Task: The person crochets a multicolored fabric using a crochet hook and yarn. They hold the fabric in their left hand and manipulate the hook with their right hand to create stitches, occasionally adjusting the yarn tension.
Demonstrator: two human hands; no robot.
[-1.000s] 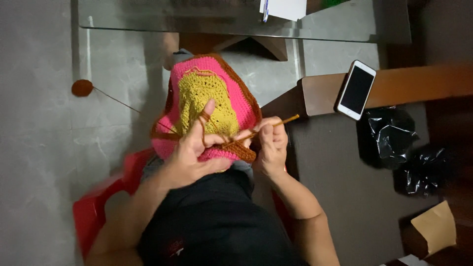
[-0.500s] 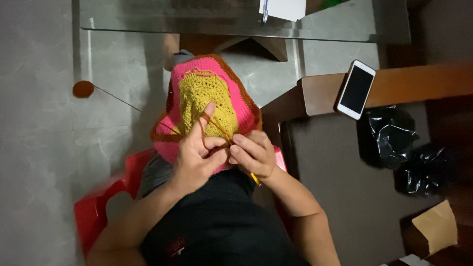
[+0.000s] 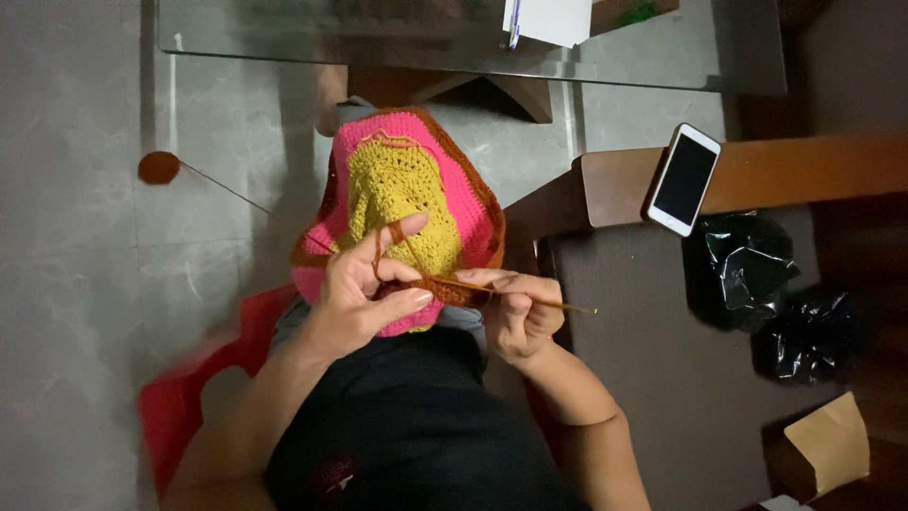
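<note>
Pink, mustard-yellow and rust-brown yarn make up the crocheted piece [image 3: 402,194] draped over the person's lap, its yellow centre ringed by pink and edged in brown. The left hand [image 3: 364,289] grips the near edge of the work, thumb and lower fingers pinched shut on the fabric, while the index finger stands up with the brown yarn strand [image 3: 255,202] looped over it. That strand runs off to the left across the grey tiled floor [image 3: 76,237] to a small brown yarn ball [image 3: 158,167], which lies well apart from the lap. The right hand [image 3: 518,312] is curled closed around a slim crochet hook [image 3: 530,299], held nearly level; its working end sits at the brown border just beside the left thumb, and its tail pokes out to the right past the knuckles. Both hands are close together at the lower edge of the piece. A red plastic chair [image 3: 180,397] shows under the person's left arm. Off to the right, a white-framed smartphone [image 3: 683,180] lies face up on a wooden armrest [image 3: 804,170], with black plastic bags [image 3: 747,255] just beyond it. A glass tabletop [image 3: 378,38] crosses the top of the view.
</note>
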